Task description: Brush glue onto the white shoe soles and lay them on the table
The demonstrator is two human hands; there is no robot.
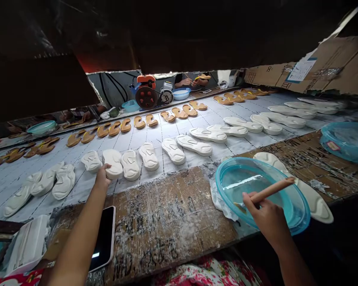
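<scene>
While the right hand (269, 217) is closed round a wooden-handled brush (274, 189) at four o'clock, the left hand (102, 177) pinches a white contoured sole (113, 161) near nine. Below the brush, a translucent blue plastic basin (302, 219) holds pale liquid (246, 179).

Your sole (113, 158) was plain white, your brush handle (274, 189) tan, your basin (300, 223) translucent turquoise. Before you, the belt (155, 139) was white with dark dashed lines, the sandals (139, 122) golden brown, your floral fabric (207, 275) red, pink and green on white.
</scene>
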